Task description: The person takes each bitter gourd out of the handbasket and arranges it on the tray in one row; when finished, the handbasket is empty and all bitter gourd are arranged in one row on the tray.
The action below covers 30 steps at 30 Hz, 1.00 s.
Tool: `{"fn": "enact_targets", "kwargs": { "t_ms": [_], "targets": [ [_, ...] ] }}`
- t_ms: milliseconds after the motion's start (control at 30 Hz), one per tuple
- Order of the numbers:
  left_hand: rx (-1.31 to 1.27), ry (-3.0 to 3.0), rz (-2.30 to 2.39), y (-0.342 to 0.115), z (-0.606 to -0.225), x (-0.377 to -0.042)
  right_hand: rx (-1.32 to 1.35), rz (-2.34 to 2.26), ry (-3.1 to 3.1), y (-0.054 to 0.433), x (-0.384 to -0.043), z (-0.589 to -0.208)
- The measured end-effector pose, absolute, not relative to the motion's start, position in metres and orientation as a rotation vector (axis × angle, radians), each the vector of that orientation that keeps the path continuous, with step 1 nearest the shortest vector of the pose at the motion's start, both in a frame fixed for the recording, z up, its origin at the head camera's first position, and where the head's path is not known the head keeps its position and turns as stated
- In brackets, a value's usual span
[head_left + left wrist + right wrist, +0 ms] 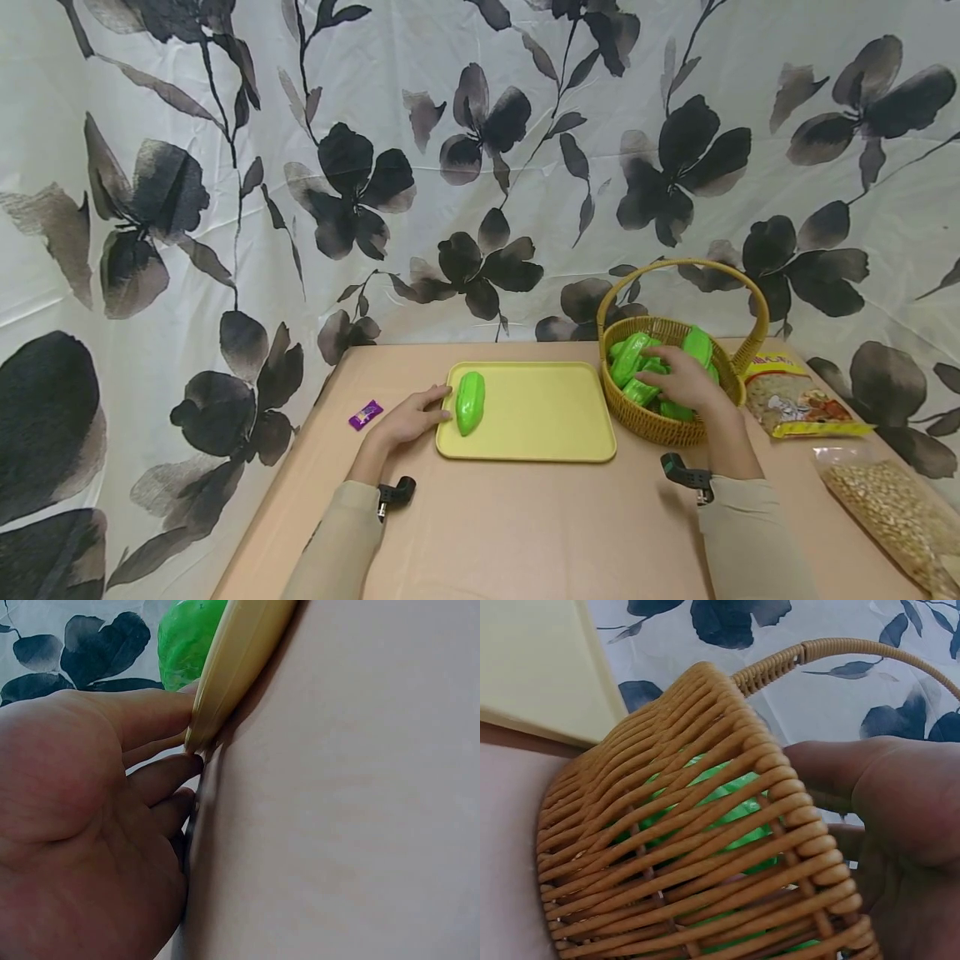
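Observation:
A glossy bright-green oblong piece point(470, 403) lies lengthwise near the left end of the pale yellow tray point(540, 412). My left hand point(408, 419) holds the tray's left rim; in the left wrist view the rim sits between the thumb and the other fingers. Over at the right, my right hand point(684, 383) reaches into the wicker basket point(652, 423), which holds several similar green pieces point(630, 358). Its thumb and fingers are around one of them, but the basket wall point(697, 825) hides the fingertips in the right wrist view, so the hold is unclear.
A small purple wrapped packet point(365, 415) lies left of the tray. Right of the basket are a yellow-and-red printed bag point(802, 396) and a clear bag of pale pieces point(888, 508). The basket's tall handle point(693, 262) arches over it. A floral cloth hangs behind the table.

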State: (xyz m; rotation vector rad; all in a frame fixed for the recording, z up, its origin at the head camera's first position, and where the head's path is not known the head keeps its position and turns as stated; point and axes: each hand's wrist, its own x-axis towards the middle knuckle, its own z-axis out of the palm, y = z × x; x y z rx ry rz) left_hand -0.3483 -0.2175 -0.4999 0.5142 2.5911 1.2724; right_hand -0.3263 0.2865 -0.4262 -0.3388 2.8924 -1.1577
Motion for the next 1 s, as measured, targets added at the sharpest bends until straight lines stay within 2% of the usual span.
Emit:
{"fn": "enact_targets", "kwargs": {
  "t_ms": [400, 1000],
  "targets": [
    [0.514, 2.599, 1.250, -0.2177, -0.4991, -0.3470, -0.319, -0.970, 2.974, 0.2864, -0.3294, -0.4326],
    [0.511, 2.596, 1.260, -0.2176, -0.4988, -0.3466, -0.272, -0.951, 2.987, 0.2877, -0.3271, -0.4334]
  ]
}}
